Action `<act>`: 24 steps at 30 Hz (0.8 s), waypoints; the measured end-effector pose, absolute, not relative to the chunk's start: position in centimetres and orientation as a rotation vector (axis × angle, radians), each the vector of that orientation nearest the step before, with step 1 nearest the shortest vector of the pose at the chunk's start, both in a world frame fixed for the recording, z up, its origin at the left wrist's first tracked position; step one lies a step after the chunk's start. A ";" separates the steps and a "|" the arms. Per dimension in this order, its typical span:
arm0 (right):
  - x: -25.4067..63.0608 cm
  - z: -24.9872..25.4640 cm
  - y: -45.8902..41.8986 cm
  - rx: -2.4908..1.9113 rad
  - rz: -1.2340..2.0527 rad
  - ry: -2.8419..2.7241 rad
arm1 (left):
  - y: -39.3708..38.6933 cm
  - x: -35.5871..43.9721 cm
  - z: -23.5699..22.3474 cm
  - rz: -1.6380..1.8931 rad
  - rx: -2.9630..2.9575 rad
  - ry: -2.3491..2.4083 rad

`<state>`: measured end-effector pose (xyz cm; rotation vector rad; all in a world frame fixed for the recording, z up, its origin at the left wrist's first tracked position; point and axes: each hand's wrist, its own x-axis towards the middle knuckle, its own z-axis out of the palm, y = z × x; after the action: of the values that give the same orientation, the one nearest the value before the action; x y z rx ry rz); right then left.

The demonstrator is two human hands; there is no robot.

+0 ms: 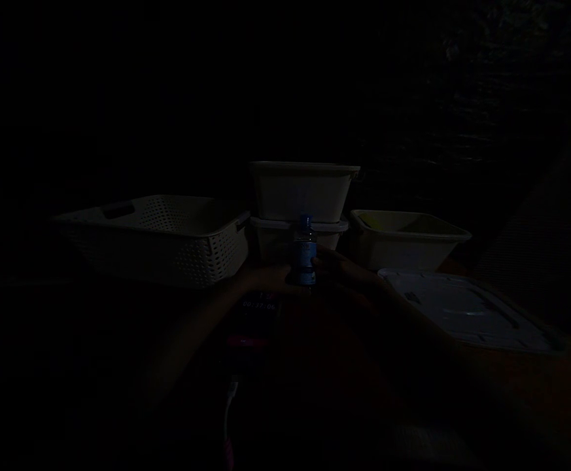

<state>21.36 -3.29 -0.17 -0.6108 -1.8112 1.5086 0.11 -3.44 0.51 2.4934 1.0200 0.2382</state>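
Head view: table edges lost in dark, bare strip before the lid at right; bottle upright mid-table, stacked tubs behind, long axis vertical, cap up, left hand and right hand both closed round it, label illegible, phone reads 00:37:06.

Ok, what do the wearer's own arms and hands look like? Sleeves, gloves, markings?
Two human arms. The left forearm and right forearm show no sleeve where they can be made out. The left hand and right hand look gloveless. No cables or markings discernible on either; it's too dark to rule out rings or a watch.
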 end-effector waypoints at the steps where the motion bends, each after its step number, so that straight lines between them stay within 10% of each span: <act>1: 21.3 -0.1 -3.4 -0.627 1.528 -1.788 | -3.5 0.1 0.6 0.236 2.516 1.055; 24: 20.7 -0.2 -3.8 -0.648 1.560 -1.686 | -4.7 0.5 1.7 0.177 2.618 1.260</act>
<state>20.70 -3.79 -0.21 -0.6485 -1.6856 1.5602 0.52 -4.68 1.69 2.6176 1.2598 0.1765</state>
